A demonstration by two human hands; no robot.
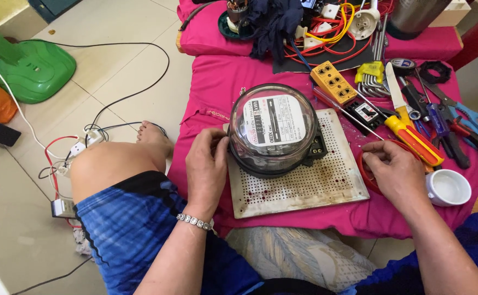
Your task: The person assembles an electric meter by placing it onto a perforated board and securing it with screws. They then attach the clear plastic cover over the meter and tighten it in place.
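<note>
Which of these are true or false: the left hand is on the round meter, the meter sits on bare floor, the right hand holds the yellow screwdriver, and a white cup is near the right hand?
1. The left hand touches the round glass-domed meter. True.
2. The meter sits on bare floor. False: it rests on a perforated white board over a pink cushion.
3. The right hand holds the yellow-handled screwdriver. False: the screwdriver lies beside it; the hand rests on a red ring.
4. A white cup stands beside the right hand. True.

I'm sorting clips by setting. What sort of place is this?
Probably a home floor used as a repair spot: the left hand steadies an electric meter on a perforated board over pink cushions, with hand tools spread beside tiled floor.
</note>
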